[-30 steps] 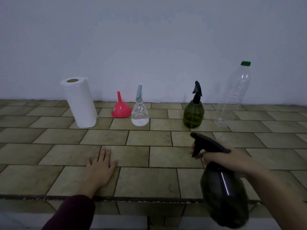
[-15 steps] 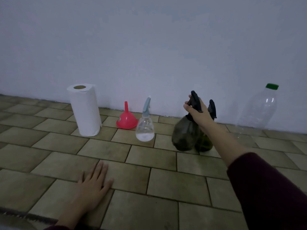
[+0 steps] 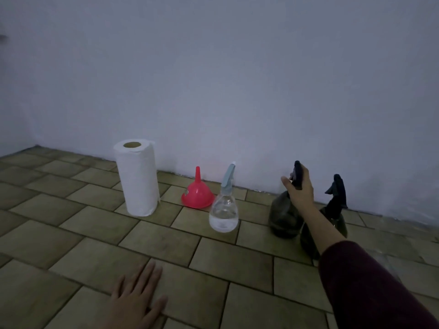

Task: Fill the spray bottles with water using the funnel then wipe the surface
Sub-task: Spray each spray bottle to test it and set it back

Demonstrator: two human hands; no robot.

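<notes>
My right hand grips the black spray head of a dark spray bottle that stands on the tiled surface near the wall. Just right of it stands a green spray bottle with a black head, partly hidden behind my forearm. A clear spray bottle with a pale blue head and some water stands left of them. A red funnel sits upside down behind it. My left hand rests flat on the tiles at the front.
A white paper towel roll stands upright left of the funnel. A white wall runs behind all the objects.
My right hand carried the dark spray bottle from the front edge to the back and set it beside the green one. The view shifted left, and the tall clear bottle left the frame.
</notes>
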